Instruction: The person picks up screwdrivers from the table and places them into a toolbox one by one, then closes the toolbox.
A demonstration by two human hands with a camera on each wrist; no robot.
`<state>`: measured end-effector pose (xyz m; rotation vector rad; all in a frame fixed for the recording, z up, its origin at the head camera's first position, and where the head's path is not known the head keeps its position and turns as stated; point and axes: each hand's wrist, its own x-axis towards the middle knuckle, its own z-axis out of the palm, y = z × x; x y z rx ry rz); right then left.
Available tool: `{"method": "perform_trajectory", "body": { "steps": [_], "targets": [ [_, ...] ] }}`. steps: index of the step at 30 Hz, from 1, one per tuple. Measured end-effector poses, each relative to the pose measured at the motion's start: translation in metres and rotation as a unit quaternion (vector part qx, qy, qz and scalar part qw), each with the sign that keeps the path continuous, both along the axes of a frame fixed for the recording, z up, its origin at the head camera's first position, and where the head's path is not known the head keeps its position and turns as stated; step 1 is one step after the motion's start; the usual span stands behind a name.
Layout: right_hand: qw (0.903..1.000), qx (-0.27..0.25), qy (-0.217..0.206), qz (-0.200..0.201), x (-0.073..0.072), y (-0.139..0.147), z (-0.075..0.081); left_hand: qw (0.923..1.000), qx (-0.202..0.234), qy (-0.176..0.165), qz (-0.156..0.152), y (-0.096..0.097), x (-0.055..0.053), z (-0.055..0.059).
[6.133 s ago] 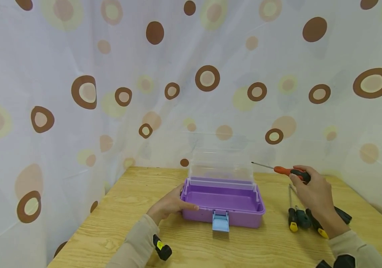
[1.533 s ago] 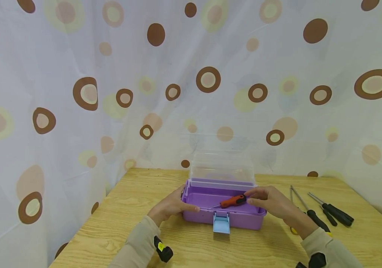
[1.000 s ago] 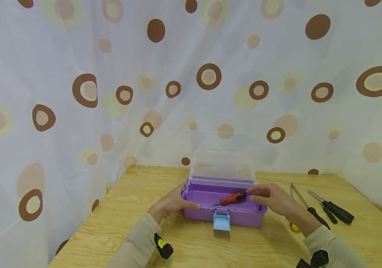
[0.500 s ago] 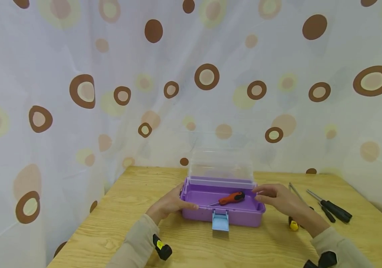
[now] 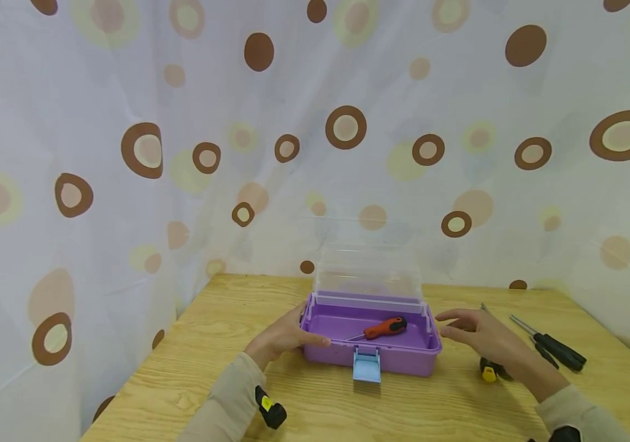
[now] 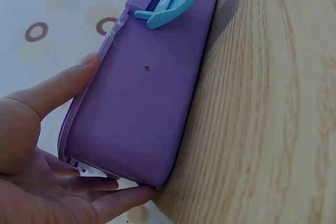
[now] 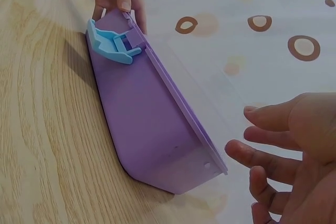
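Note:
A purple toolbox (image 5: 397, 360) stands on the wooden table, its clear lid (image 5: 367, 270) tipped back and its light blue latch (image 5: 367, 366) hanging down in front. Inside lies a screwdriver (image 5: 384, 328) with a red and black handle, its shaft towards the left. My left hand (image 5: 283, 334) grips the box's left end; in the left wrist view the thumb (image 6: 79, 74) presses the front rim while the fingers lie along the end wall. Just right of the box hovers my right hand (image 5: 483, 336), fingers relaxed and holding nothing, apart from the wall in the right wrist view.
Right of my right hand lie more screwdrivers: a thick black-handled one (image 5: 560, 351) and one with a yellow-ended handle (image 5: 488, 371), others partly hidden by the hand. A dotted curtain (image 5: 392, 80) hangs behind the wooden table (image 5: 315, 417).
My right hand first held the red screwdriver above the table, then let it go inside the box. Since then it has drawn back rightward past the rim. My left hand keeps its grip.

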<state>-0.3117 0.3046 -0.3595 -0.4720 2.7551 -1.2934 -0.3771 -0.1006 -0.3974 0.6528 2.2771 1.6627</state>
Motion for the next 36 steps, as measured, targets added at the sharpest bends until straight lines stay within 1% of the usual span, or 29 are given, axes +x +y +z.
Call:
{"method": "perform_trajectory", "body": {
  "steps": [6,11,16,20,27,29,31,36],
  "targets": [
    [0.9996,0.024,0.006,-0.012,0.003,0.013,-0.002,1.0,-0.002,0.002,0.002,0.0,-0.001,-0.001],
    [0.9993,0.034,0.015,-0.01,0.003,0.021,-0.005,1.0,-0.004,0.004,0.005,0.0,0.0,-0.001],
    [0.9993,0.035,0.006,-0.013,0.003,0.028,-0.008,1.0,-0.001,-0.001,0.007,0.0,0.0,-0.001],
    [0.9988,0.037,-0.011,-0.03,0.005,0.032,-0.009,0.9999,-0.004,0.001,0.012,-0.001,0.002,-0.001],
    [0.9966,0.06,-0.011,-0.055,0.007,0.039,-0.014,0.9999,-0.006,0.007,0.011,-0.001,0.002,-0.001],
    [0.9953,0.072,-0.01,-0.064,0.006,0.04,-0.016,0.9999,-0.006,0.007,0.011,-0.001,0.002,-0.001],
    [0.9929,0.094,-0.001,-0.073,0.006,0.042,-0.019,0.9999,-0.006,0.006,0.011,0.0,0.002,-0.001],
    [0.9834,0.153,0.036,-0.091,0.005,0.045,-0.026,1.0,-0.003,-0.001,0.009,0.001,0.002,0.0]
  ]
}}
